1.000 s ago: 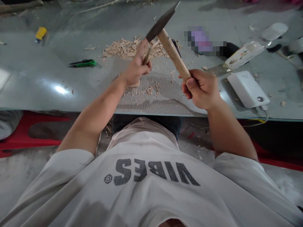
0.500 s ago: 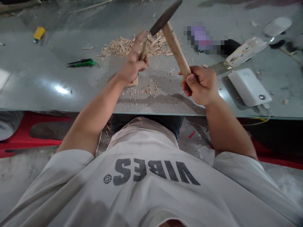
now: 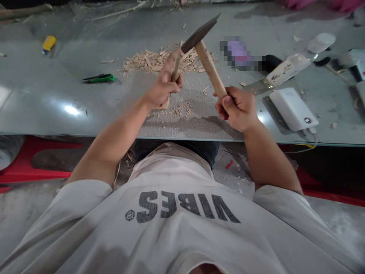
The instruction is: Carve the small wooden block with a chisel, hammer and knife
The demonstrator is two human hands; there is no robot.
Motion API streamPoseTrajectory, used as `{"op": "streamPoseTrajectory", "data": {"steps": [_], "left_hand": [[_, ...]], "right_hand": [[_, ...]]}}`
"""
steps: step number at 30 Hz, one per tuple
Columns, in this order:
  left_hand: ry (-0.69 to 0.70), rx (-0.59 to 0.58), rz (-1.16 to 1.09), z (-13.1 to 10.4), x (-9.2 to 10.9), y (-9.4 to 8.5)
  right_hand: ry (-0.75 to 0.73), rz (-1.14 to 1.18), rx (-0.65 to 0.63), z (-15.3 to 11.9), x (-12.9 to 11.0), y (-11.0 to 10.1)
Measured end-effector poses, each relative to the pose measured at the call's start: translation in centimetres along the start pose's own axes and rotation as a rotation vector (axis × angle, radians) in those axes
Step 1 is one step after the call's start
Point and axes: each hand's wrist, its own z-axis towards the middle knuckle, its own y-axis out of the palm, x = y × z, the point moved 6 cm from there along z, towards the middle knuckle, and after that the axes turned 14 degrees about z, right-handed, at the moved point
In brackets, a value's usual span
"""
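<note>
My right hand (image 3: 238, 108) is closed round the wooden handle of a hammer (image 3: 211, 68); its dark metal head is raised over the tip of the tool in my left hand. My left hand (image 3: 165, 85) is closed on a slim upright tool, maybe a chisel (image 3: 176, 69), whose lower end is hidden by the fingers. Under that hand a small piece of pale wood (image 3: 164, 105) rests on a grey mat (image 3: 199, 129). Wood shavings (image 3: 148, 61) lie heaped behind my left hand, and small chips are scattered on the mat.
A green cutter (image 3: 99, 78) and a yellow object (image 3: 48, 43) lie at the left. To the right are a clear bottle (image 3: 289, 68), a white box with a cable (image 3: 293, 109) and a blurred purple object (image 3: 238, 52). The table's front edge runs along my waist.
The hammer's head has come down slightly and now sits closer to the top of the slim tool. Both hands still hold their tools. The view has shifted a little.
</note>
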Motion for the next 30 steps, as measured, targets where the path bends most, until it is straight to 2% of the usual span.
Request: {"op": "streamPoseTrajectory", "data": {"steps": [3, 6, 11, 14, 16, 19, 22, 25, 28, 29, 30], "left_hand": [[-0.042, 0.114, -0.127, 0.7, -0.6, -0.3], [-0.168, 0.115, -0.209, 1.0, -2.3, 0.3], [-0.335, 0.293, -0.263, 1.3, -5.3, 1.2], [-0.354, 0.346, -0.262, 1.7, -6.6, 1.8], [-0.297, 0.353, -0.302, 1.7, -6.9, 2.0], [-0.161, 0.323, -0.388, 1.4, -6.3, 2.0], [-0.113, 0.302, -0.420, 1.1, -5.5, 2.5], [-0.167, 0.419, -0.371, 1.3, -4.5, 2.7], [-0.266, 0.623, -0.256, 1.4, -2.5, 1.4], [-0.276, 0.640, -0.231, 1.6, -1.5, 0.7], [-0.272, 0.596, -0.230, 2.0, -0.5, 0.3]], "right_hand": [[-0.020, 0.001, 0.006, 0.0, -0.2, 0.0], [-0.022, -0.002, 0.008, 0.0, -0.4, 0.1], [-0.015, -0.003, -0.001, -0.2, -0.8, 0.4], [0.003, -0.004, -0.002, -0.3, -0.9, 0.5], [0.011, -0.002, -0.001, -0.3, -0.9, 0.6], [0.027, 0.001, -0.014, -0.3, -0.8, 0.7], [0.036, -0.003, -0.041, -0.1, -0.7, 0.7], [0.030, -0.006, -0.039, 0.1, -1.1, 0.5], [-0.001, 0.008, -0.010, 0.3, -1.9, 0.2], [-0.014, 0.014, -0.001, 0.3, -2.1, 0.1], [-0.026, 0.024, 0.011, 0.4, -2.1, -0.1]]}}
